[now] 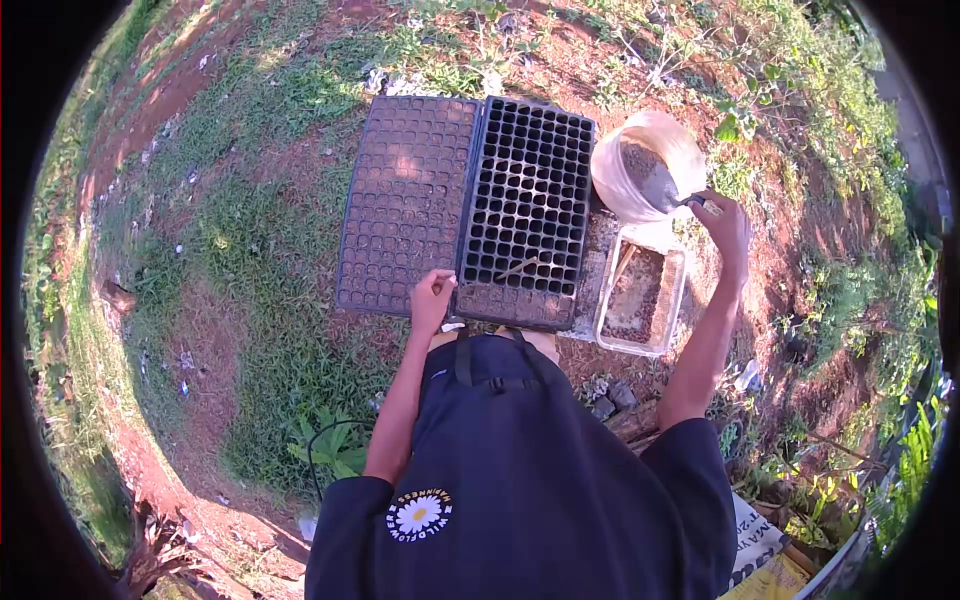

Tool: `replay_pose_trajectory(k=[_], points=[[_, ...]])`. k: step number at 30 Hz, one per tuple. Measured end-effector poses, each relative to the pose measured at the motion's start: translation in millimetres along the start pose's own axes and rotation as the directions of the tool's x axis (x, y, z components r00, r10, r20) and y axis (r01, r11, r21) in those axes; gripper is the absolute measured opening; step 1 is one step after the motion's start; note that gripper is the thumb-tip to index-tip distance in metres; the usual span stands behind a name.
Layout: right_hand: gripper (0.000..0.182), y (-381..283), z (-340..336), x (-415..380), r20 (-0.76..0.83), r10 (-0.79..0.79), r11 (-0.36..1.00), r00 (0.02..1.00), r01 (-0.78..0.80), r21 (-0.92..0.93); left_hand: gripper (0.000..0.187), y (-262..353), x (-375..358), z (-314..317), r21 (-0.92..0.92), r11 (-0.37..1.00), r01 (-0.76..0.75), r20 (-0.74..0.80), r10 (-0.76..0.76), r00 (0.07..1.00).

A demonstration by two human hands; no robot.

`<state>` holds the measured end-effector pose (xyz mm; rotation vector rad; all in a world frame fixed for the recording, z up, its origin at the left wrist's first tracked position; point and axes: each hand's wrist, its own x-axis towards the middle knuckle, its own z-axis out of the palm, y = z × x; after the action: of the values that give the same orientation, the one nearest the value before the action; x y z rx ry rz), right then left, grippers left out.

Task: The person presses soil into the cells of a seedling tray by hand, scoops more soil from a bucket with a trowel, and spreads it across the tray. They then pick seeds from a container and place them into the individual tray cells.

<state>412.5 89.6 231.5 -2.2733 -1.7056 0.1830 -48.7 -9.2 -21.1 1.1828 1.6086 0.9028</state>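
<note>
My right hand [724, 228] is closed round the handle of a trowel [668, 198], whose blade reaches into a round whitish tub [610, 178] with soil inside. Near the front edges of two seedling trays, my left hand [432, 298] has its fingers pressed together; what they hold, if anything, is too small to tell. Soil fills the cells of the left tray [408, 200]. On the right, a black tray [528, 190] has mostly unfilled cells, with soil in its nearest rows and a small stick [518, 268] lying across it.
Below the tub stands a rectangular clear container [598, 318] with soil and a stick inside. Grass [250, 220] and bare earth surround the trays. Stones [621, 395] and a printed sack [752, 540] lie at the lower right.
</note>
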Motion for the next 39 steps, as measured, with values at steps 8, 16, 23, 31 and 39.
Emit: replay_pose_trajectory(k=[8,16,23,31,39], points=[[0.028,34.9,40.6,40.0,0.048,0.219,0.931,0.975,-0.194,-0.309,0.019,-2.7,-3.9,-1.3,-0.038,0.999,0.029,-0.005,-0.03,1.0],[0.029,32.0,66.9,23.4,-0.215,0.082,0.906,0.973,-0.163,-0.39,0.02,-6.5,-5.1,-4.9,-0.016,1.0,0.02,0.005,-0.019,1.0],[0.034,43.3,81.3,17.1,-0.275,0.108,0.893,0.955,-0.214,-0.395,0.019,-5.2,-1.9,-7.7,-0.011,0.999,0.048,0.018,-0.048,0.999],[0.033,39.6,83.5,8.6,-0.291,0.112,0.893,0.95,-0.225,-0.389,0.019,-2.9,-1.5,-10.1,-0.04,0.998,0.044,0.013,-0.044,0.999],[0.029,18.5,51.8,0.7,-0.143,0.278,0.919,0.95,-0.307,-0.248,0.019,-2.1,-5.8,-16.5,-0.065,0.996,0.057,-0.01,-0.058,0.998]])
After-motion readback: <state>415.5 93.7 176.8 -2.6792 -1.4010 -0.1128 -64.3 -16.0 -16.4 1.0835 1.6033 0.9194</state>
